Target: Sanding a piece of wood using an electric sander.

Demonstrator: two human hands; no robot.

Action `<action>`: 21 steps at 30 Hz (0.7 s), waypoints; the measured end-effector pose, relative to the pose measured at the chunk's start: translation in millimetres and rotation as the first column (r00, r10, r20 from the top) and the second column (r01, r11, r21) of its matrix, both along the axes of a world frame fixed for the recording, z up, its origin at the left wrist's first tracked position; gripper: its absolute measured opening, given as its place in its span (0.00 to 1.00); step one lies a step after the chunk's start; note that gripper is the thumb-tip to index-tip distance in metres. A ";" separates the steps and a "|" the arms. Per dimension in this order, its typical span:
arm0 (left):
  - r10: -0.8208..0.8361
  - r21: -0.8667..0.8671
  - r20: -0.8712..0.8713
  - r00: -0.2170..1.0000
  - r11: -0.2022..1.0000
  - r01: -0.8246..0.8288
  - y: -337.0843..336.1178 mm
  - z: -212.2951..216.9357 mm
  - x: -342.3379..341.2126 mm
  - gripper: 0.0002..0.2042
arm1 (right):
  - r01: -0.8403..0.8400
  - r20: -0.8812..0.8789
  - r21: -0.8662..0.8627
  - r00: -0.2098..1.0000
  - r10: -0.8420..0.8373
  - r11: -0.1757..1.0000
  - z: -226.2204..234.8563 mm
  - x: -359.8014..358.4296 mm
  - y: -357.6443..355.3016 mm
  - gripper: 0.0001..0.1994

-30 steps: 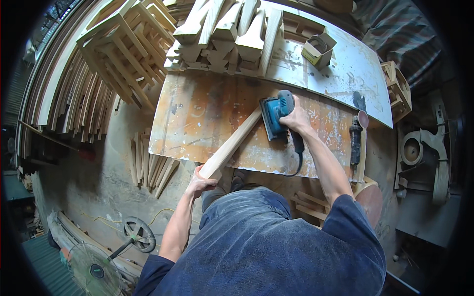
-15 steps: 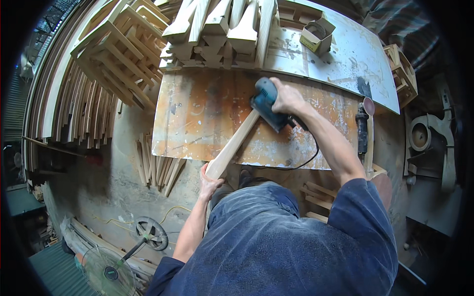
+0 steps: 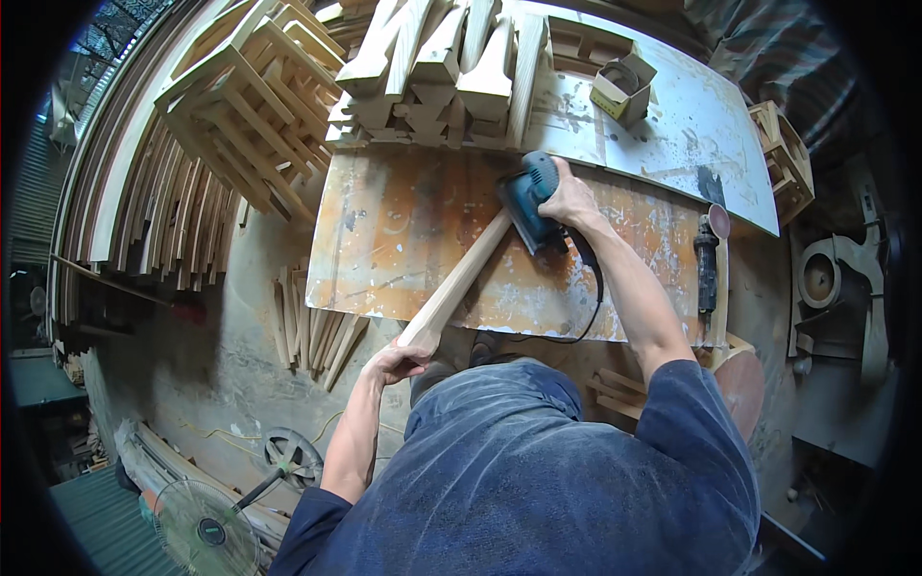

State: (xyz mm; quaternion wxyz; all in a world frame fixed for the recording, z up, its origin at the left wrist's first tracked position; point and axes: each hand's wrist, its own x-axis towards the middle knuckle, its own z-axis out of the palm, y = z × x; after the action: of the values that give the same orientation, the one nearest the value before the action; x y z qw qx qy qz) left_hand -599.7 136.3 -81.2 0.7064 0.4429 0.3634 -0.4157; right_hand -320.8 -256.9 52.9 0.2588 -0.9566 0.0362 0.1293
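A pale, tapered wooden leg [image 3: 461, 278] lies slantwise over the near edge of the stained workbench [image 3: 384, 221]. Its wide near end sticks out past the edge, where my left hand [image 3: 396, 361] is closed around it. My right hand [image 3: 573, 200] grips a teal electric sander [image 3: 531, 202] by its body. The sander rests tilted against the far end of the leg and hides that end. A black cord [image 3: 597, 288] runs from the sander down to the near edge of the bench.
Stacked wooden legs [image 3: 485, 77] stand behind the bench, beside a white board bearing a small open box [image 3: 622, 88]. A black angle grinder [image 3: 707, 259] sits at the right edge. Wooden frames [image 3: 250, 106] and planks fill the left; a fan [image 3: 206, 528] stands lower left.
My left hand has turned about the near end of the leg, its wrist now further left. The sander has tilted and shifted slightly right with my right hand. The whole view has shifted slightly.
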 end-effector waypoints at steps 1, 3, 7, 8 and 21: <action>-0.012 0.004 -0.014 1.000 1.000 0.012 -2.5 3.3 3.9 0.30 | 0.070 0.014 -0.002 0.997 -0.070 0.998 -5.3 5.9 -8.1 0.49; -0.022 -0.042 -0.049 0.999 0.999 0.020 4.8 -8.3 1.6 0.26 | 0.043 0.014 -0.002 0.999 -0.043 0.999 -12.4 12.9 -18.7 0.51; 0.030 -0.187 -0.183 0.983 0.980 -0.065 14.0 -21.7 -14.2 0.19 | -0.100 -0.033 -0.039 0.995 0.099 0.994 -10.2 8.6 -13.0 0.52; 0.043 -0.215 -0.222 0.974 0.972 -0.091 15.0 -22.9 -15.9 0.18 | -0.035 -0.021 -0.008 0.999 0.035 0.999 -4.8 11.0 -9.6 0.52; 0.087 -0.185 -0.235 0.968 0.974 -0.133 2.6 -19.9 -15.8 0.16 | -0.493 -0.004 0.099 0.868 0.496 0.864 7.1 -184.6 123.3 0.46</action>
State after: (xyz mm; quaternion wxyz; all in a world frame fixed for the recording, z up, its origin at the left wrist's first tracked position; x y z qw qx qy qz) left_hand -615.6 138.9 -101.1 0.7237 0.2989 0.4215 -0.4574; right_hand -505.4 -133.6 60.0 0.2614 -0.9186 -0.2126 0.2066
